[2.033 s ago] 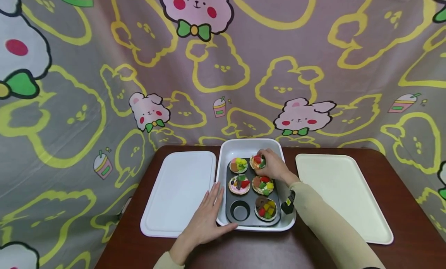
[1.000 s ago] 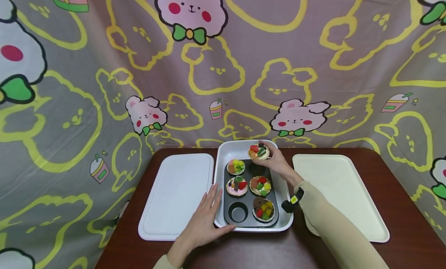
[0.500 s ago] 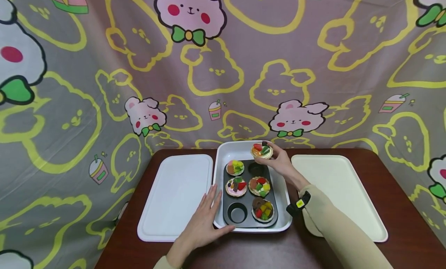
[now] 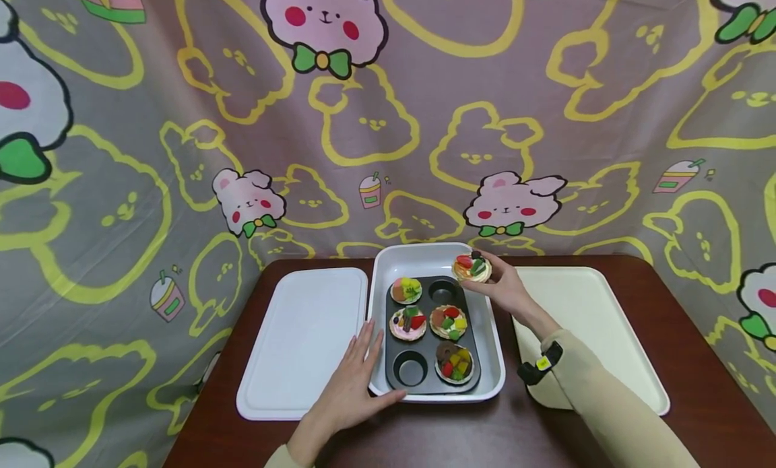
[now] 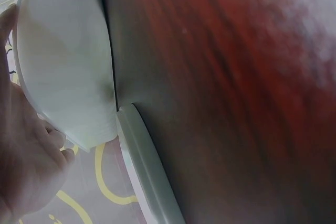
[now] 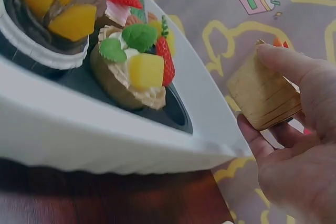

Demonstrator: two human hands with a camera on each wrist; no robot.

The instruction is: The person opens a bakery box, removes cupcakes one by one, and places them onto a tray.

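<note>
Your right hand (image 4: 508, 294) pinches a fruit tart (image 4: 472, 267) between thumb and fingers, apart from the muffin tin (image 4: 429, 351) and above the far right rim of the white basin (image 4: 498, 357). The tin's far right cup (image 4: 444, 291) sits just to the tart's left, the cream tray (image 4: 597, 326) to its right. Your left hand (image 4: 350, 387), farther off, rests spread-fingered at the basin's near left corner.
</note>
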